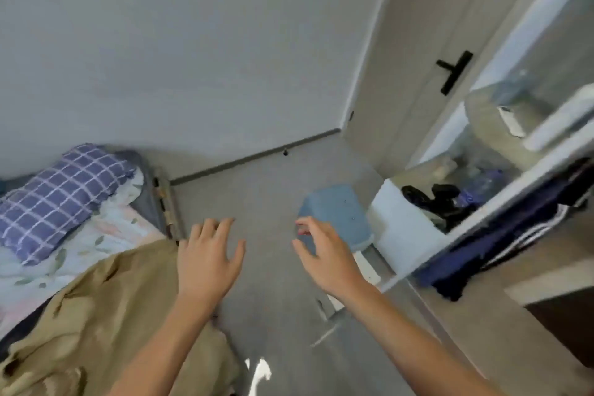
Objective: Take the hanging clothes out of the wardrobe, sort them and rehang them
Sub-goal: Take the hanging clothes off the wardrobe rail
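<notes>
Hands hovering empty over grey floor, both mid-air between bed and wardrobe. Left hand reaching forward with fingers straight and spread, holding nothing. Right hand reaching toward the wardrobe side, fingers loosely curved and apart, thumb out, gripping nothing.

Judging progress as partway through the taking-out: khaki garment lying crumpled on the bed beside blue checked pillow, apparently already removed. Dark navy clothes hanging in the open wardrobe at right, one showing white stripes, so more remaining to be pulled out. Sorting and rehanging not yet looking begun, as far as visible.

Holding blurred items on the wardrobe's upper shelves: pale bundle on one level, dark objects and something purple on the level below, too smeared to name. Standing on the floor near the wardrobe, blue box with its lid closed, contents hidden. Showing behind it, door with black handle.
</notes>
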A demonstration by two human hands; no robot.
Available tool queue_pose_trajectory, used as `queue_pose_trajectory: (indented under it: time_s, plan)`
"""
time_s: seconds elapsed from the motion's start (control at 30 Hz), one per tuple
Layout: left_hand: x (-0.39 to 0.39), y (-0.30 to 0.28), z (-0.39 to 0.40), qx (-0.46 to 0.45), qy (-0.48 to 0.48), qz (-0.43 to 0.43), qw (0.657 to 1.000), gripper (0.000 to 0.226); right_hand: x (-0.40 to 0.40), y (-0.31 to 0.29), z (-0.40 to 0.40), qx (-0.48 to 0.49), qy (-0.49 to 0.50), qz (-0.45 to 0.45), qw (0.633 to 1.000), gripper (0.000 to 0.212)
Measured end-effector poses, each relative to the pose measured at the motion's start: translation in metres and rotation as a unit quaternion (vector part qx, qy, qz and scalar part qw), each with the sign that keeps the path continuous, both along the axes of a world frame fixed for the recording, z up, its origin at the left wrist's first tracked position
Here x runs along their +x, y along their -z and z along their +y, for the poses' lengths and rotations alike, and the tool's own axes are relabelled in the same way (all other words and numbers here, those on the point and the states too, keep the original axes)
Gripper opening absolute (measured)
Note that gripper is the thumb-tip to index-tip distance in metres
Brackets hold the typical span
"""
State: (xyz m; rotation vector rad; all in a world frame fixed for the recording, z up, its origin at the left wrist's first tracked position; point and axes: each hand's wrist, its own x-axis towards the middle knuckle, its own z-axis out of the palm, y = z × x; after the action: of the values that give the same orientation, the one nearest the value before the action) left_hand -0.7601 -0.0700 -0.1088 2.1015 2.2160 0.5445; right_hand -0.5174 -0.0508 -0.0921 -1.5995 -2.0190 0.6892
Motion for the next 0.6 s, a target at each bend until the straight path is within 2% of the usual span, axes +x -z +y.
queue_pose_trajectory:
  time_s: [0.13,0.27,0.6]
  plan:
    - [0.160,-0.020,0.021,0.037,0.174,0.005,0.984,0.049,0.141,-0.003,-0.058,0.018,0.153,-0.024,0.988,0.033]
    - [0.299,-0.025,-0.002,0.059,0.304,-0.013,0.951,0.048,0.251,-0.001,-0.128,0.024,0.279,-0.041,0.959,0.035]
    - [0.539,-0.032,-0.067,0.033,0.453,0.005,0.891,0.052,0.455,-0.012,-0.261,0.036,0.456,-0.045,0.888,0.044]
